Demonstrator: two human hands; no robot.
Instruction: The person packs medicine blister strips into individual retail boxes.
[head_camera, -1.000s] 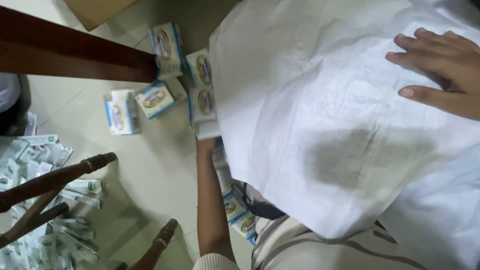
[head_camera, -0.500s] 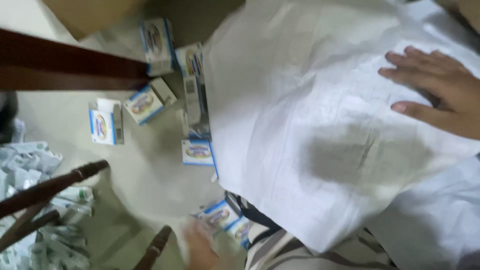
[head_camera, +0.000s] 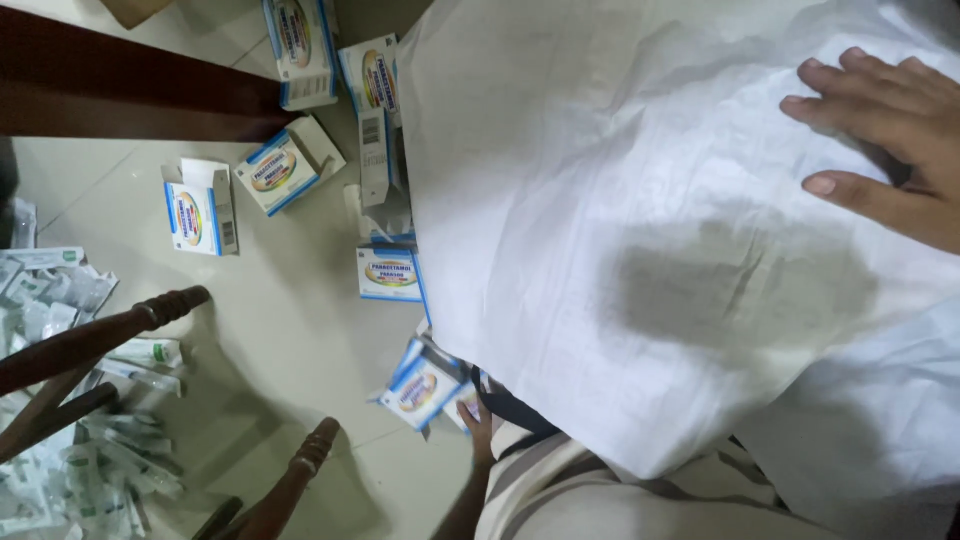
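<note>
A big white woven sack (head_camera: 640, 230) lies across my lap and fills the right of the view. My right hand (head_camera: 885, 130) rests flat on its top right part, fingers spread, holding nothing. My left hand (head_camera: 478, 422) is low down at the sack's lower left edge. Its fingertips pinch the corner of a small blue-and-white carton (head_camera: 425, 388) lying on the floor there. Most of that hand is hidden by my striped sleeve (head_camera: 540, 490) and the sack. Another small carton (head_camera: 390, 273) lies flat just left of the sack.
Several more small cartons, some open, lie on the pale tiled floor (head_camera: 290, 330), such as one (head_camera: 200, 212) on the left. A dark wooden bar (head_camera: 120, 80) crosses the top left. Wooden chair parts (head_camera: 100, 335) and a heap of wrapped packets (head_camera: 60, 440) sit at lower left.
My left arm has pulled back from under the sack's upper edge towards my lap and now touches the near carton. One carton now lies bare beside the sack. The right hand has stayed put.
</note>
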